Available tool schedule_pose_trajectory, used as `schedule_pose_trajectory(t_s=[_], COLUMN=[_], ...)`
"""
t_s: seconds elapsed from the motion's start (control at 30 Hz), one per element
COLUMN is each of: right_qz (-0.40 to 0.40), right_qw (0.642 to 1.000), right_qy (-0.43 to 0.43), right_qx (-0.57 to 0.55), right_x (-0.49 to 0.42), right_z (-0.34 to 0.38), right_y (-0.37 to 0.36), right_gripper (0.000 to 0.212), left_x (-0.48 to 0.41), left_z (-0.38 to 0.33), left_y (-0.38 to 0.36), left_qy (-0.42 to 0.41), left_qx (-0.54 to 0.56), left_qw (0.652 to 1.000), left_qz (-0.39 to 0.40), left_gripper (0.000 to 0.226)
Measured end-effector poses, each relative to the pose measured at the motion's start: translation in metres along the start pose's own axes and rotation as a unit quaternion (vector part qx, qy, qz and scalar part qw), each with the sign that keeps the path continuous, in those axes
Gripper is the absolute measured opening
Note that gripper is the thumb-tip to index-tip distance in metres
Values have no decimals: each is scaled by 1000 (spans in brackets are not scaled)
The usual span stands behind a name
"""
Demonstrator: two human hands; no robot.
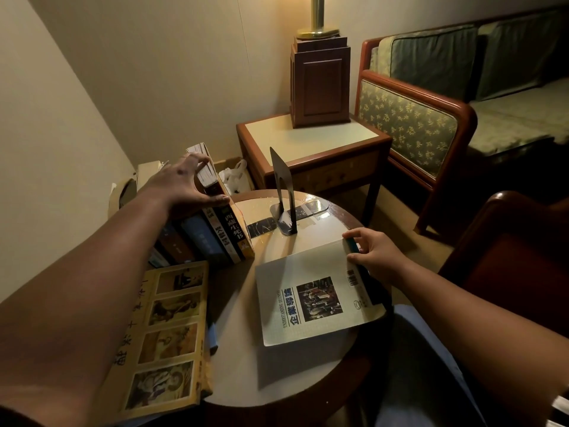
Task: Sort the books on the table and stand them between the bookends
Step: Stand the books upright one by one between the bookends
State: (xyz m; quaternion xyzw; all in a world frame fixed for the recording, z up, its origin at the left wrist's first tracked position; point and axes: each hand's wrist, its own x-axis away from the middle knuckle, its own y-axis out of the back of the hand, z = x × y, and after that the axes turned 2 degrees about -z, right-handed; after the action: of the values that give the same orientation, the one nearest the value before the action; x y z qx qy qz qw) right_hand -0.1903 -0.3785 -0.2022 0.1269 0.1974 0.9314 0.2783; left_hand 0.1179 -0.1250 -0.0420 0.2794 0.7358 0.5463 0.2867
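One upright bookend [282, 186], two flat books [308, 266], about six standing books [203, 241]

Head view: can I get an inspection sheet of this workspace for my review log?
Surface: round table, pale top, dark wood rim.
Job's things: row of books leaning at the left; black bookend upright at the far side; pale book flat near the right edge; yellow book flat at the left.
Clutter: plastic bag and cardboard box behind the table.
Hands: left hand grips the top of the row's end book; right hand pinches the pale book's far corner.
Cables: nothing seen.
Surroundings: side table bearing a lamp base; sofa at the right.
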Motion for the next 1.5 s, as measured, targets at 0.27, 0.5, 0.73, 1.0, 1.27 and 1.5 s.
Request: schedule_pose_trajectory(t_s=[0.27,0.5,0.73,1.0,1.27,1.5], right_qz=[28,57,65,146,148,165], right_qw=[994,994,973,913,890,868], right_qy=[4,68,194,271,291,247], right_qx=[-107,-64,105,269,318,397], right_x=[9,4,-6,-18,-15,-16], right_z=[41,116,179,225,217,210], right_y=[10,20,27,11,-17,-2], right_gripper=[37,43,45,45,49,35], left_x=[-1,-1,-2,-5,-4,0], left_z=[0,3,4,6,4,0], left_y=[0,2,1,-1,0,2], left_qy=[7,8,-1,-4,-5,-3], left_qx=[3,9,1,-6,-7,-4], left_qw=[1000,999,1000,1000,1000,1000], left_qz=[17,31,30,25,23,17], left_gripper=[103,111,110,109,107,105])
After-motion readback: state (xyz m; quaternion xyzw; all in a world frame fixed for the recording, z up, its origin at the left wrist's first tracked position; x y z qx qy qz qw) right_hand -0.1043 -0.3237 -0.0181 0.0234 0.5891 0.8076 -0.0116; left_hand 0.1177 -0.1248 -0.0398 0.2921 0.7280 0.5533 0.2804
